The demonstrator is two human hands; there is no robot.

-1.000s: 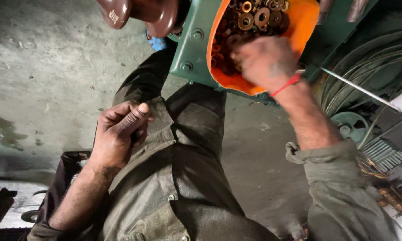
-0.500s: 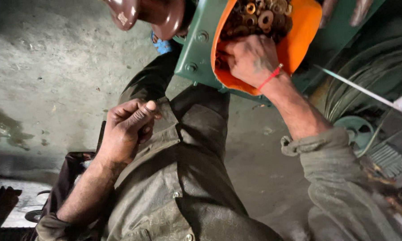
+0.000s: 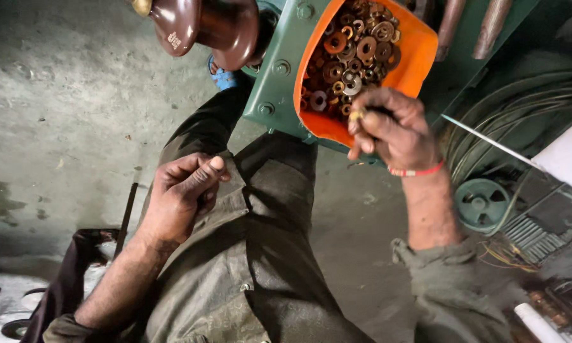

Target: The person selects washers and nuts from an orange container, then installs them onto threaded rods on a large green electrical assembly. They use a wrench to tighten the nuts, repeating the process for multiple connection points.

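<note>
An orange bowl (image 3: 419, 57) full of several rusty and brass washers and rings (image 3: 356, 44) rests on a green metal housing (image 3: 279, 82). My right hand (image 3: 394, 130) hovers at the bowl's near rim, thumb and fingers pinched on a small brass washer (image 3: 356, 115). A red thread band circles that wrist. My left hand (image 3: 184, 194) lies on my olive-grey clothing by my thigh, fingers curled shut with the thumb on top; I cannot see anything inside it.
A glossy brown insulator (image 3: 197, 25) juts from the housing at top left. Coiled wires (image 3: 521, 121), a green spool (image 3: 483, 203) and a white tube (image 3: 540, 324) crowd the right side. A thin dark rod (image 3: 127, 213) stands against the concrete floor (image 3: 57, 101).
My right hand has drawn back out of the washers to the bowl's near rim, now pinching a small brass washer. The left hand stays curled on my clothing.
</note>
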